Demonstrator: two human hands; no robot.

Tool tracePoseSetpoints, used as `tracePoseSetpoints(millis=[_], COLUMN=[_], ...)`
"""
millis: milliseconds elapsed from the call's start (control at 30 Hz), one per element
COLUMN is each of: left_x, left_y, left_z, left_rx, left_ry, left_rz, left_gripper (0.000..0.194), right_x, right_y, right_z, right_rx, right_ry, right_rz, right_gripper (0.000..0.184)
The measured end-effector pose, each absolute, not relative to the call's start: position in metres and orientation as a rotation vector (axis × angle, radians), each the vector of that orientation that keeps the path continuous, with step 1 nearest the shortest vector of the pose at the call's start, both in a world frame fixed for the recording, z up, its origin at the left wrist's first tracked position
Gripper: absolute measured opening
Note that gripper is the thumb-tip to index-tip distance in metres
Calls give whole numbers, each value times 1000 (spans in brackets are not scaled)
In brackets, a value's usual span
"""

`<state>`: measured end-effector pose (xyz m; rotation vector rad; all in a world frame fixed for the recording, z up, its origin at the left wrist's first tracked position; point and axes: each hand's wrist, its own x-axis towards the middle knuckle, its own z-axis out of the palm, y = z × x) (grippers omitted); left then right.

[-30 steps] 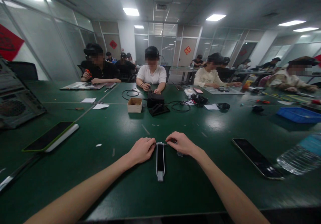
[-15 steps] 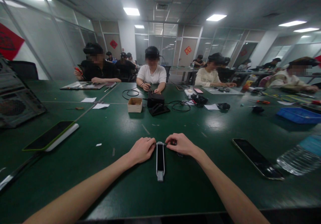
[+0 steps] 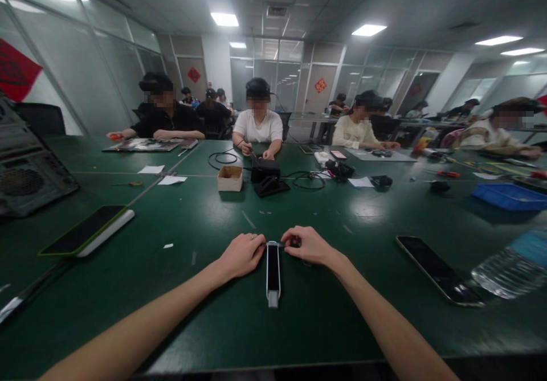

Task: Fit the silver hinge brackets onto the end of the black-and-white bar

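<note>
Since the earliest frame: right hand closed in on the slim device, co-worker's hand at far left lowered to the far side. Left hand and device unchanged.

Big to small. Green worktop under everything. At left edge, computer tower. At right, clear bottle with blue label, and beyond it, blue tray. Near the bottle, dark phone. At left, green-edged phone alongside a white bar. Ahead, well apart from the hands, black box-shaped unit, with cardboard box just beside.

Left hand: fingers bent and held together, tips at the left of the device's far end; can't tell whether pinching anything. Right hand: looks pinched, thumb to forefinger, on a small dark piece, partly hidden; can't tell exactly what.

Device: white rim, black face, grey near end. Probably light, stiff, a bit slippery on the glossy face, maybe fragile there; best held by the long side edges or the grey end, off the face. Flat on the worktop, long way pointing toward the wearer. Far end between both sets of fingertips, close on either side; can't confirm contact. Grey end nearer the wearer than either hand, with no fingers on it.
</note>
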<state>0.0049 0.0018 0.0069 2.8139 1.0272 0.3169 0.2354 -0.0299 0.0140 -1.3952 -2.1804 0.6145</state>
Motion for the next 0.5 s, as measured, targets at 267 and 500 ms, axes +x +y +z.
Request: tracePoseSetpoints(millis=[267,500], left_x=[6,6], left_y=[0,1], left_z=[11,7], left_rx=[2798,2812], left_ry=[1040,1044], left_rz=[291,299], left_gripper=[16,17], right_x=[234,233], right_y=[-31,-30], right_z=[16,14], right_rx=[-1387,-1367], right_ry=[-2159,-2147], right_rz=[597,604], right_gripper=[20,20])
